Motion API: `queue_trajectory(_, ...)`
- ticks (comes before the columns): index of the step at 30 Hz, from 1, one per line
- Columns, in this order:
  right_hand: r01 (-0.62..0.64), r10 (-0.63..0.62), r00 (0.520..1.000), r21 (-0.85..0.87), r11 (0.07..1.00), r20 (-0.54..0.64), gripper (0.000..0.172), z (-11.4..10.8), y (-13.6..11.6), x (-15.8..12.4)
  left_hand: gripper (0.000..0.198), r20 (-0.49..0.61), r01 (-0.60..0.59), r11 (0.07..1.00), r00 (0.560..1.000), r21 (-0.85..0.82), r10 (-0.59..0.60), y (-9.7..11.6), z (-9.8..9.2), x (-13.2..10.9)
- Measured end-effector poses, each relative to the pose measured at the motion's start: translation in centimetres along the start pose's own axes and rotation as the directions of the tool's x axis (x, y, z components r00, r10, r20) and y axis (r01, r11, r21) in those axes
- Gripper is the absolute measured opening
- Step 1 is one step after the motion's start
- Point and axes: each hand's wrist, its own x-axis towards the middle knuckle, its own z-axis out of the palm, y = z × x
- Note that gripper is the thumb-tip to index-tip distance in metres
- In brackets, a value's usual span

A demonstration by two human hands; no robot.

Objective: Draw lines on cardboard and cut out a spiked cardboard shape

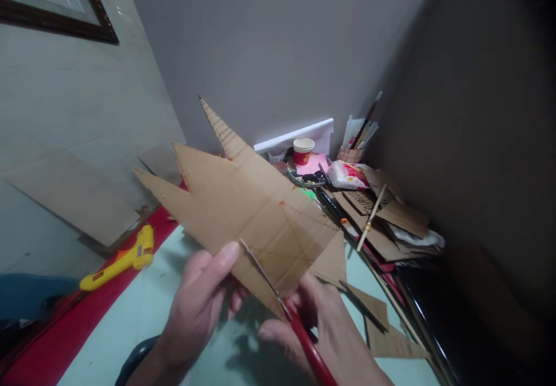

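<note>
Red-handled scissors [299, 329] sit in the right hand [325, 319], its fingers wrapped round the grip, and their visible blade points forward and left across the face of a spiky brown cardboard cutout [217, 195]. The left hand [202, 290] is clamped on that cutout's near edge — thumb flat on top, other fingers partly hidden below — and its thumb tip lies just beside the blade's tip, so the left hand is the nearer one to the point. From the right hand the cutout lies ahead and to the left, its long axis running from three spikes at the far left to a blunt end by the right fingers; the blade slants roughly along that length. Whether the second blade is under the card, I cannot tell. Orange marks [282, 203] show beyond the blade, ahead of the right hand. Farther out, triangular cardboard offcuts [397, 341] lie right of the right hand, a wooden stick [372, 219] ahead and right of it, and a yellow glue gun [124, 263] well to the left of the left hand.
</note>
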Motion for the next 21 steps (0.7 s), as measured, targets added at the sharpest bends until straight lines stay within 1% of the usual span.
queue_trajectory(2,-0.008,0.007,0.999,0.051,0.999,0.033,0.043,0.0,0.1,0.2,0.049,-0.016,0.005,1.0,1.0,-0.015,-0.005,0.0,0.0,0.1)
queue_trajectory(5,-0.089,0.079,0.992,0.106,0.99,0.094,0.043,-0.3,-0.3,0.5,0.051,-0.029,-0.013,1.0,0.999,-0.006,0.013,0.3,-0.1,0.2)
queue_trajectory(7,-0.147,0.121,0.979,0.158,0.976,0.163,0.047,-0.6,-0.7,0.5,0.049,-0.055,-0.045,0.999,0.997,-0.01,0.045,0.5,-0.1,0.4)
queue_trajectory(9,-0.197,0.136,0.957,0.233,0.952,0.254,0.053,-0.9,-1.0,0.4,0.046,-0.089,-0.071,0.997,0.994,-0.018,0.069,0.8,-0.2,0.6)
queue_trajectory(11,-0.216,0.14,0.952,0.274,0.937,0.273,0.05,-1.2,-1.0,0.4,0.042,-0.121,-0.085,0.996,0.989,-0.031,0.081,1.0,-0.3,0.7)
queue_trajectory(12,-0.218,0.151,0.954,0.255,0.942,0.258,0.045,-1.3,-1.0,0.3,0.041,-0.136,-0.089,0.995,0.987,-0.039,0.083,1.0,-0.3,0.8)
queue_trajectory(14,-0.217,0.179,0.954,0.146,0.965,0.239,0.034,-1.5,-0.9,0.3,0.04,-0.163,-0.094,0.994,0.983,-0.054,0.084,1.1,-0.5,0.8)
queue_trajectory(15,-0.21,0.187,0.953,0.075,0.975,0.239,0.031,-1.5,-0.9,0.3,0.04,-0.172,-0.096,0.993,0.981,-0.061,0.085,1.0,-0.6,0.8)
queue_trajectory(17,-0.177,0.178,0.949,-0.026,0.984,0.262,0.032,-1.6,-0.9,0.3,0.041,-0.18,-0.1,0.992,0.98,-0.073,0.085,1.0,-0.7,0.8)
queue_trajectory(19,-0.134,0.139,0.953,-0.037,0.99,0.27,0.031,-1.6,-1.0,0.2,0.042,-0.164,-0.079,0.994,0.984,-0.073,0.066,0.9,-0.8,0.8)
queue_trajectory(21,-0.118,0.117,0.954,-0.014,0.993,0.275,0.028,-1.5,-1.3,0.1,0.043,-0.133,-0.048,0.997,0.99,-0.06,0.04,0.8,-0.7,0.8)
